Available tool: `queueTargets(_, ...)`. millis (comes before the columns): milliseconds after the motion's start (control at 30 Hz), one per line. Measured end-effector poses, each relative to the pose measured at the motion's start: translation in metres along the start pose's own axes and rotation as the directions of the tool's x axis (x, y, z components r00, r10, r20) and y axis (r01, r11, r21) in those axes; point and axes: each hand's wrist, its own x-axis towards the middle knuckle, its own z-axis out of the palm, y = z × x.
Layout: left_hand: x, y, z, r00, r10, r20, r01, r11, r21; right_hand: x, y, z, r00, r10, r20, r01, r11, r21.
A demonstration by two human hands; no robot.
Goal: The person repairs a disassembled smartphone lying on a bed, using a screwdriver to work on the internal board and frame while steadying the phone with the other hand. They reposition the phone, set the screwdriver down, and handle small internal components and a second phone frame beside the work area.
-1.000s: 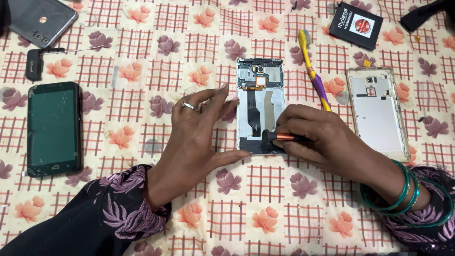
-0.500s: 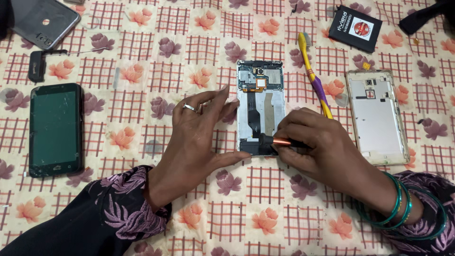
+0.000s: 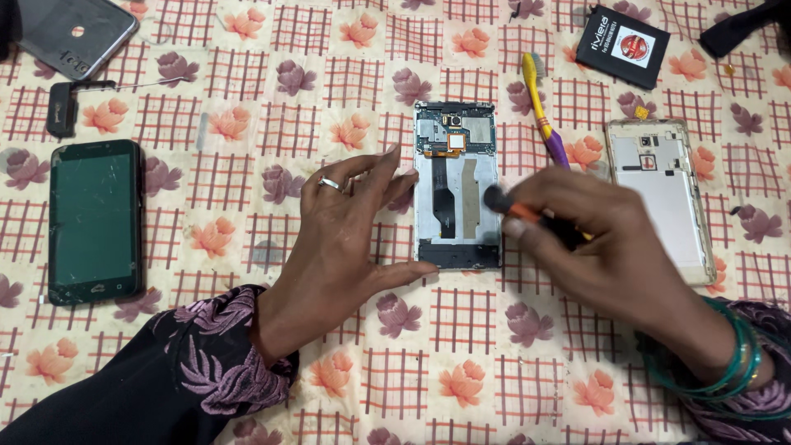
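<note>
Meanwhile left hand [image 3: 346, 227] (fingers spread) steadies the opened phone [image 3: 457, 185]; right hand [image 3: 593, 239] grips a screwdriver [image 3: 515, 208].

A printed cloth [image 3: 461, 330] fills the whole view; no wall, window or floor shows. Its ground is pale cream, crossed by blocks of red checks that alternate with peach and mauve flowers. The fabric lies mostly flat, with soft rumples left of the grip and along the near edge below it. Light is even and soft, with only faint shadows. Whether a bed, a floor or a desk lies beneath cannot be told. At the far corner above and to the right of the grip, a dark strip [image 3: 741, 25] overlaps the cloth.
</note>
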Motion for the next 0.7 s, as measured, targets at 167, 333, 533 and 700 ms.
queueTargets(167,0.000,-0.001,0.000,1.000,0.001,0.000,-0.001,1.000,0.002,-0.007,-0.001,-0.016,0.948,-0.242,-0.207,0.284,0.937,0.204)
queueTargets(333,0.001,0.000,0.001,1.000,0.003,-0.004,-0.003,1.000,0.008,-0.010,0.009,-0.018,0.953,-0.224,-0.203,0.274,0.926,0.262)
queueTargets(533,0.000,0.000,0.000,1.000,-0.001,0.011,0.001,1.000,-0.001,-0.004,0.016,-0.014,0.928,-0.345,0.139,0.364,0.918,-0.154)
queueTargets(700,0.000,0.000,0.000,1.000,-0.010,0.010,0.010,1.000,0.005,0.007,0.008,-0.007,0.882,-0.427,0.199,0.470,0.823,-0.318)
